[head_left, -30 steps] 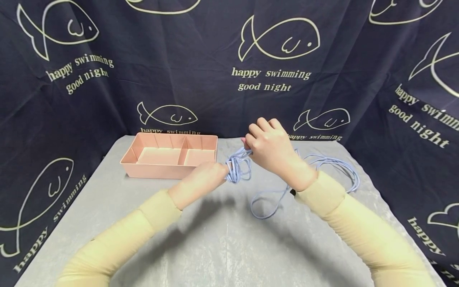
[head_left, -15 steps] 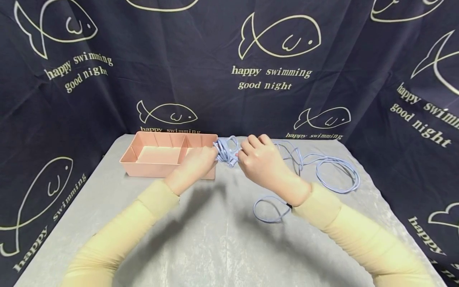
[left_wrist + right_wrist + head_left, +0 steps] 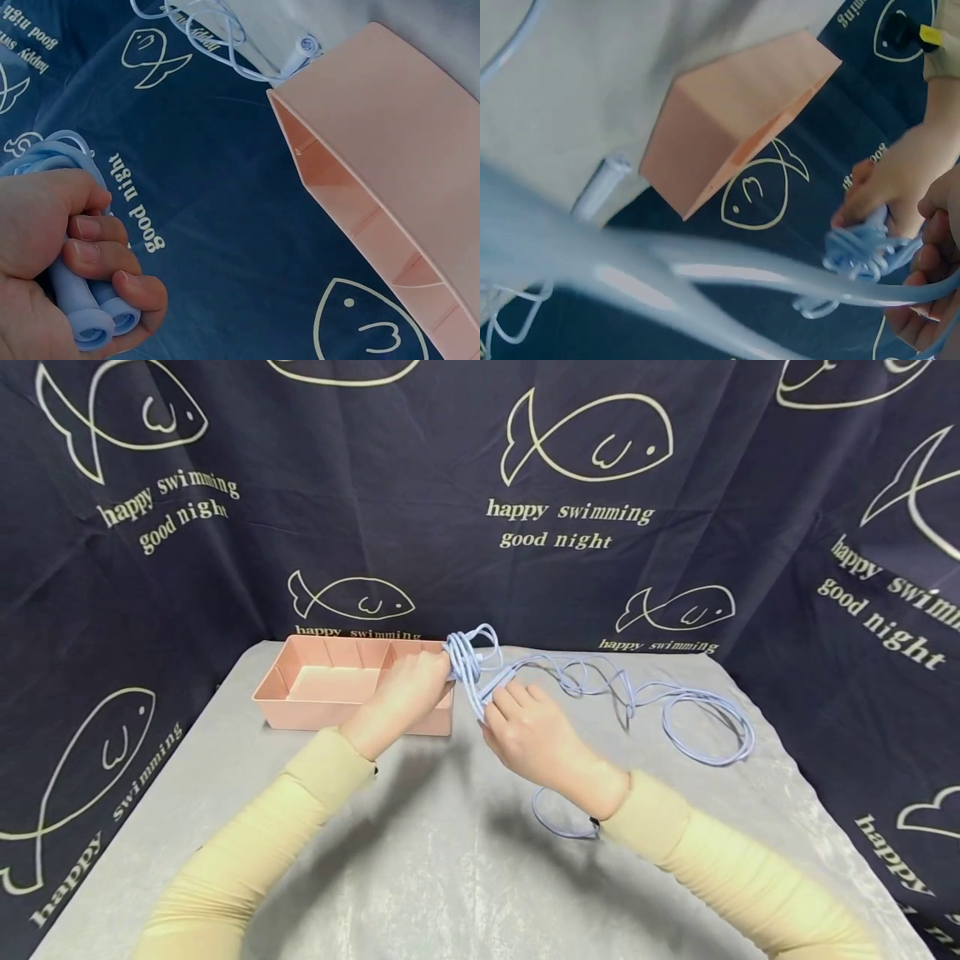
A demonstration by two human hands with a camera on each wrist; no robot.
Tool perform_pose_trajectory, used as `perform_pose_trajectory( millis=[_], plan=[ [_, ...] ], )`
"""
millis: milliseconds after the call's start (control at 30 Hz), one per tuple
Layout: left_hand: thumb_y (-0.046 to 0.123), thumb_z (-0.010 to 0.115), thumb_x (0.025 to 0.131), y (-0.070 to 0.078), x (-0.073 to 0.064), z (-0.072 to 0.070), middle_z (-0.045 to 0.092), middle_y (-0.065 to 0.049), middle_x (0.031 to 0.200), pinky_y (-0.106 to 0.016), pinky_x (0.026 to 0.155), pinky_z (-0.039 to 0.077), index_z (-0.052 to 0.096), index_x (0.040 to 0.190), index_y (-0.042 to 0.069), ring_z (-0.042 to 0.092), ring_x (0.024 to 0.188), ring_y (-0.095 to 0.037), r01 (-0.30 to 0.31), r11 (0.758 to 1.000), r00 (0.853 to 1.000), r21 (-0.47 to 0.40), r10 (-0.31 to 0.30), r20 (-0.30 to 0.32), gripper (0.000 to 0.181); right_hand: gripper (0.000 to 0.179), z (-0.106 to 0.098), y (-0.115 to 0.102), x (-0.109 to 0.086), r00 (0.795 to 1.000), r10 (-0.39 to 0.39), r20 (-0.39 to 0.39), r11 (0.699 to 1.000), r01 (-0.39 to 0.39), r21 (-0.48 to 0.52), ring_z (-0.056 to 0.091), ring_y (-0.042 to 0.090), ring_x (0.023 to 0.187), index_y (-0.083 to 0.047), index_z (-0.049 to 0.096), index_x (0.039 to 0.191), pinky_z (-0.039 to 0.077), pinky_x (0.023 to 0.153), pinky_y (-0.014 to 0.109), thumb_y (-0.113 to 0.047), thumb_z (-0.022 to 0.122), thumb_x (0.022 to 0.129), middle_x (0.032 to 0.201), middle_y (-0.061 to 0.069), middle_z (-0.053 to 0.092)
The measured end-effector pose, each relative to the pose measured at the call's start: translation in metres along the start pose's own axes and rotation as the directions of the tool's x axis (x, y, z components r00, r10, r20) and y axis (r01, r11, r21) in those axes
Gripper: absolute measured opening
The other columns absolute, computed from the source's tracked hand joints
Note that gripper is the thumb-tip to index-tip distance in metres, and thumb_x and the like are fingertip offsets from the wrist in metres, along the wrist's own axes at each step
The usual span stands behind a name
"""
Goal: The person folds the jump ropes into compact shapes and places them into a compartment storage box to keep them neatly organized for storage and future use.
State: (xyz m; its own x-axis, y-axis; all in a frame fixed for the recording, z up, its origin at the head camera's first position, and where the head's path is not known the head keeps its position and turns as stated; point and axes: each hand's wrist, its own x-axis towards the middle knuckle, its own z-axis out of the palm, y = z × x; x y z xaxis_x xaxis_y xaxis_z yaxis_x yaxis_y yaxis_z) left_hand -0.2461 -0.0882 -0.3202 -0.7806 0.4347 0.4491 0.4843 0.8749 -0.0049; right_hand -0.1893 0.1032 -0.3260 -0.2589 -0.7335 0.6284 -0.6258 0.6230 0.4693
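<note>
Left hand [image 3: 408,691] clenched round two blue handles [image 3: 79,306]; right hand [image 3: 534,732] gripping blue cord [image 3: 467,667].
The cord is bundled at the left hand's two o'clock; pink box [image 3: 300,717] at its nine; loose coil [image 3: 747,739] at the right hand's three.

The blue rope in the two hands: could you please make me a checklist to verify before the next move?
1. Left hand grips two handles: ok.
2. Right hand holds the rope: ok.
3. All held rope is wound into the bundle: not ok, a loop is outside it.
4. Loose handle near the box is free of the held rope: cannot tell, they overlap in the head view.
5. Pink box is upright: ok.
6. Its right compartment is bare: cannot tell, the left hand covers part.
</note>
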Motion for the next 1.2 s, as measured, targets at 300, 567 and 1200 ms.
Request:
perform_pose_trajectory(
  millis=[300,567,1200],
  plan=[
    [0.018,0.068,0.084,0.006,-0.001,-0.005,0.066,-0.014,0.068,-0.044,0.048,0.047,0.059,0.082,0.006,0.063,0.058,-0.033,-0.036,0.999,0.999,-0.002,0.036,-0.021,0.015,0.030,0.012,-0.018,-0.016,0.999,0.020,0.041,0.998,-0.022,0.053,0.046,0.025,0.066,-0.007,0.052,0.069,0.037,0.058,0.033,-0.021,0.041,0.093,0.071,0.006,0.048],
    [0.014,0.068,0.083,0.011,0.000,-0.014,0.067,-0.013,0.072,-0.045,0.052,0.048,0.060,0.085,0.005,0.064,0.062,-0.034,-0.052,0.998,0.998,-0.024,0.051,-0.045,0.013,0.024,0.031,-0.022,-0.034,0.995,0.063,0.074,0.996,-0.067,0.063,0.047,0.024,0.063,-0.010,0.054,0.065,0.037,0.054,0.033,-0.025,0.060,0.083,0.069,0.004,0.049],
    [0.016,0.069,0.081,0.041,-0.015,-0.031,0.064,-0.006,0.073,-0.035,0.053,0.049,0.061,0.084,0.008,0.062,0.060,-0.021,-0.288,0.956,0.956,-0.049,0.284,-0.080,0.011,0.031,0.068,-0.011,-0.046,0.997,0.055,0.054,0.984,-0.045,-0.174,0.051,0.018,0.060,-0.010,0.065,0.071,0.039,0.045,0.030,-0.028,0.050,0.091,0.066,0.001,0.053]
  ],
)
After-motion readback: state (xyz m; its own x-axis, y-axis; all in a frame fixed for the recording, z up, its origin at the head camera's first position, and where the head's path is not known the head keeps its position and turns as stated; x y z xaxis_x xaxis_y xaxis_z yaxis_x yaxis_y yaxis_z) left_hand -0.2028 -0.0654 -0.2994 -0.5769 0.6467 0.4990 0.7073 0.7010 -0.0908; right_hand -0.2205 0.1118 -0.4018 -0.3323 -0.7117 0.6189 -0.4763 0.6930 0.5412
